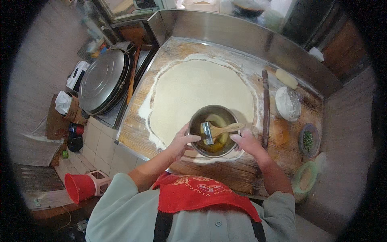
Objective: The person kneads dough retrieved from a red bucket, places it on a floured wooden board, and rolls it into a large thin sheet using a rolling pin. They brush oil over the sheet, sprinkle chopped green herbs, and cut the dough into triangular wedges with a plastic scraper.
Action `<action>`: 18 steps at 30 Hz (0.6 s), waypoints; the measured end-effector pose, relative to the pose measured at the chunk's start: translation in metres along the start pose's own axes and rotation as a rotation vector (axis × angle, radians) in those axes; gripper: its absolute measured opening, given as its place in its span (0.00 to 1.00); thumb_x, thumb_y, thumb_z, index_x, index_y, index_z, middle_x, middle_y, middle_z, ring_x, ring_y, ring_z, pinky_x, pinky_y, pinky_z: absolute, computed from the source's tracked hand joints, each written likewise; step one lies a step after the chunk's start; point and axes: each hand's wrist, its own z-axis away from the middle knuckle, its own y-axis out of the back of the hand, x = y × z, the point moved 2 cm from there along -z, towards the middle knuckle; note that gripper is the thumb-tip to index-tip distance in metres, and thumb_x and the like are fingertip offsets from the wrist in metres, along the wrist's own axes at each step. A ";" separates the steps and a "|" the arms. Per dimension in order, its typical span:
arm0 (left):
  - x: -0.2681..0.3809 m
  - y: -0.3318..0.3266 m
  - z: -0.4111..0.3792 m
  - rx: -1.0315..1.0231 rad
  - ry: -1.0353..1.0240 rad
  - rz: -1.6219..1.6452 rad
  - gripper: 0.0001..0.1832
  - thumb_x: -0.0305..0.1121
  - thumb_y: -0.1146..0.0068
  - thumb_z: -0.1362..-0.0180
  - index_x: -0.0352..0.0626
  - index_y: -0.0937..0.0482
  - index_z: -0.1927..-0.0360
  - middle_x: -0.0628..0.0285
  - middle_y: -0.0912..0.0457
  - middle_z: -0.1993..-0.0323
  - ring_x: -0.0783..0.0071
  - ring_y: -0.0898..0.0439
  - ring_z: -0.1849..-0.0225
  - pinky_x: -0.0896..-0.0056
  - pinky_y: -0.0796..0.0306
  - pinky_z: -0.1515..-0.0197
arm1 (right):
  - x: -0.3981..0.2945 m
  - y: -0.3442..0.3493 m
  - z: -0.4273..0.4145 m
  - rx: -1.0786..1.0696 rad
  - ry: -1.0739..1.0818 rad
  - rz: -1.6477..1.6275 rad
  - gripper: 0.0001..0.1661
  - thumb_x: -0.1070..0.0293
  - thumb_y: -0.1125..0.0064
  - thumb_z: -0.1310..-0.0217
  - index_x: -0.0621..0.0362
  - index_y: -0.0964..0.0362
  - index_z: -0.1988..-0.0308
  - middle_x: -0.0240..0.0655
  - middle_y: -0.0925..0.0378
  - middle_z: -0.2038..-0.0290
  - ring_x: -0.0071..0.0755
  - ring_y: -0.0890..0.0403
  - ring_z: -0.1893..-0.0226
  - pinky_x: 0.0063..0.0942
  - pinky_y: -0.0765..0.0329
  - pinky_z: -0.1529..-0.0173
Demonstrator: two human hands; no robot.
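Both hands hold a round metal bowl (195,116) over the near part of a large rolled-out dough sheet (193,84). My left hand (182,143) grips the left side, thumb over the rim. On the opposite side, my right hand (246,140) has its thumb on the rim, close to the brush handle. A flat brush (219,131) with a wooden handle and metal ferrule rests in the bowl, its handle across the right rim. Yellowish liquid, apparently oil, lies in the bowl's bottom. White flour (145,110) rings the dough on the wooden worktop (137,133).
Right of the dough lie a dark rolling pin (265,106), a bowl of flour (287,103), a pale dough piece (286,78), an orange block (281,132) and a bowl of chopped greens (308,140). A round metal griddle lid (102,80) stands left; a metal splashback (211,27) borders the back.
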 end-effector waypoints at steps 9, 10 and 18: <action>0.003 0.085 0.031 0.216 0.031 -0.013 0.49 0.32 0.31 0.51 0.34 0.47 0.28 0.53 0.22 0.56 0.69 0.19 0.68 0.74 0.26 0.79 | -0.097 -0.133 -0.029 0.207 0.588 0.309 0.21 0.61 0.31 0.41 0.62 0.21 0.51 0.41 0.15 0.66 0.29 0.16 0.68 0.26 0.19 0.61; 0.007 0.090 0.032 0.220 0.023 -0.022 0.49 0.32 0.31 0.51 0.33 0.47 0.28 0.53 0.22 0.57 0.70 0.19 0.69 0.74 0.26 0.79 | -0.091 -0.154 -0.042 0.180 0.467 0.205 0.20 0.61 0.32 0.41 0.63 0.20 0.53 0.40 0.16 0.66 0.28 0.16 0.69 0.26 0.19 0.62; 0.035 0.150 0.033 0.295 0.082 -0.092 0.50 0.35 0.28 0.51 0.34 0.46 0.28 0.52 0.21 0.54 0.71 0.18 0.68 0.72 0.24 0.77 | -0.105 -0.156 -0.076 0.218 0.215 -0.207 0.13 0.64 0.35 0.39 0.64 0.20 0.61 0.33 0.18 0.74 0.23 0.20 0.78 0.25 0.22 0.73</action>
